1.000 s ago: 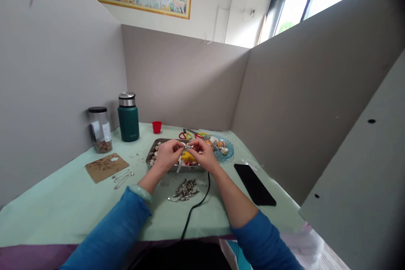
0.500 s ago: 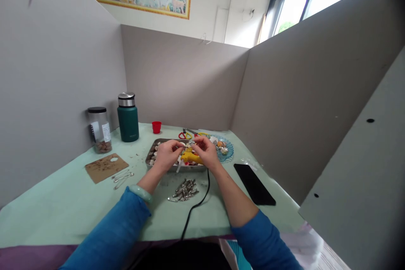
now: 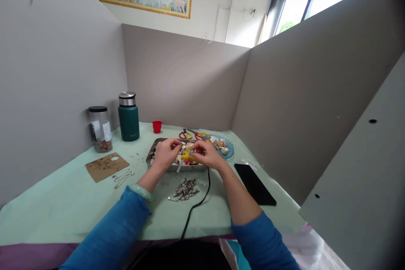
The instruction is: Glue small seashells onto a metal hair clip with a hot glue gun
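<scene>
My left hand (image 3: 166, 153) is closed in a pinch above the left part of a metal tray (image 3: 148, 161) of small pale pieces; whatever lies between its fingertips is too small to name. Over the tray's right part, my right hand (image 3: 207, 153) pinches a tiny object that I cannot make out. A yellow glue gun (image 3: 187, 157) with a pale nozzle rests in the tray between and below the hands, its rear partly hidden by my right hand. Small metal clips (image 3: 185, 190) lie in a pile in front of the tray.
A green bottle (image 3: 128, 122), a jar (image 3: 101, 130) and a red cup (image 3: 157, 126) stand behind. Scissors (image 3: 185, 134) and a blue plate (image 3: 230, 149) lie beyond the tray. Cardboard (image 3: 106, 167) and pins (image 3: 123, 177) are left, a black phone (image 3: 255, 184) right, a cable (image 3: 196, 205) in front.
My right hand has lowered and turned slightly, its fingertips now nearer the yellow glue gun. My left hand has shifted a little left and up, opening a wider gap between the hands.
</scene>
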Demonstrator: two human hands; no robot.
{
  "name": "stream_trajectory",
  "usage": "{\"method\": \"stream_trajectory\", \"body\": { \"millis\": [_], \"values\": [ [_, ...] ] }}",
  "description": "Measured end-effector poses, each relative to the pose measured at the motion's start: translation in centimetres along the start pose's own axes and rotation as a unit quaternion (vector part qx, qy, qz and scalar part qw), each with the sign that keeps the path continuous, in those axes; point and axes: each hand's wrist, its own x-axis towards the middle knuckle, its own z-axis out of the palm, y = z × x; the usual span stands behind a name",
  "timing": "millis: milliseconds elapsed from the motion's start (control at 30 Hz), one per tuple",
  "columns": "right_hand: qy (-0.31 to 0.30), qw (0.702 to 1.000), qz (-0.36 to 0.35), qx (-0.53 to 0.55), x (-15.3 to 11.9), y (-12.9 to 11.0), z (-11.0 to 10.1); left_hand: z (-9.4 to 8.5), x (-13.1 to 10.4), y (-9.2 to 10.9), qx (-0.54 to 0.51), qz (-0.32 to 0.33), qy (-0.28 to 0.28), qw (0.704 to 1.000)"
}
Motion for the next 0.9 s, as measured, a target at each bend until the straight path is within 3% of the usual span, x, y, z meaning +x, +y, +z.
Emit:
{"method": "stream_trajectory", "body": {
  "millis": [300, 700, 900],
  "values": [
    [-0.083, 0.983, -0.08, -0.143, -0.3, -0.6, -0.4, 0.1, 0.1, -0.2, 0.004, 0.002, 0.003, 1.0],
    [-0.202, 0.966, -0.042, -0.157, -0.4, -1.1, -1.1, 0.1, -0.1, -0.1, 0.013, 0.008, 0.001, 1.0],
    [-0.152, 0.972, -0.026, -0.174, -0.4, -0.6, -1.7, 0.3, 0.0, -0.3, 0.012, 0.006, -0.001, 1.0]
  ]
}}
